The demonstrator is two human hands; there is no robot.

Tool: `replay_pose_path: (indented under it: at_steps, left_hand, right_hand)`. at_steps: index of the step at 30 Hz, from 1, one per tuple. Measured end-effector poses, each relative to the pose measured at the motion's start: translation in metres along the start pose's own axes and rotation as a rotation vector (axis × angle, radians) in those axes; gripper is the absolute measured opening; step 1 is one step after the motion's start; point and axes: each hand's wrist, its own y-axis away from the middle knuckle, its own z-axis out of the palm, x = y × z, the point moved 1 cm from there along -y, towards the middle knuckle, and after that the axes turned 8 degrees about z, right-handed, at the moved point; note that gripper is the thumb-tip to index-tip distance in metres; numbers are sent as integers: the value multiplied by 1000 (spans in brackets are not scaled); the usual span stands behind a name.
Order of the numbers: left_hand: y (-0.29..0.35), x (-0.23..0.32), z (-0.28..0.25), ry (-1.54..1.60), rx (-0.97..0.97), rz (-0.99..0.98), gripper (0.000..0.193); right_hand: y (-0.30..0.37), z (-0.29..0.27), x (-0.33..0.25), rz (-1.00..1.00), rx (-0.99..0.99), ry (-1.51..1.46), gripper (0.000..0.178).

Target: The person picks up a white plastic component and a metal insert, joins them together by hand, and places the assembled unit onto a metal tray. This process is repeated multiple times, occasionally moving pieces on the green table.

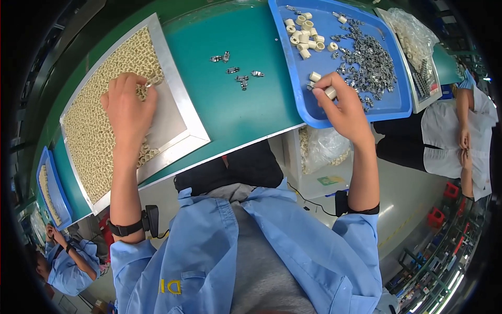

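Observation:
My left hand is over a metal-framed tray packed with rows of small cream ring-like parts. Its thumb and forefinger are pinched at the edge of the packed rows, on something small and pale that I cannot make out. Over the near left part of a blue plastic tray, my right hand is closed on a cream cylinder. By its fingertips are a small metal clip and another cream cylinder; whether the fingers hold the clip, I cannot tell.
Several metal clips lie on the green table between the trays. The blue tray holds a clip pile and loose cream cylinders. A bagged box stands below the table edge. Co-workers sit left and stand right.

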Motion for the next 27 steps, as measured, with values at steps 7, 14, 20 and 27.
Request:
replay_pose_path:
  at_steps: [7,14,20,27]
  left_hand:
    - [29,15,-14,943,53,-188,21]
    - [47,63,-41,1638,22,-103,24]
    - [53,82,-59,1804,75,-146,27]
    - [55,75,-61,1734,58,30,29]
  right_hand:
    - [-5,36,-30,-49,-25,-322,8]
    - [-6,78,-96,-322,-54,-519,9]
    - [2,76,-130,-472,-99,-464,10]
    - [3,74,-137,-502,-146,-356,11]
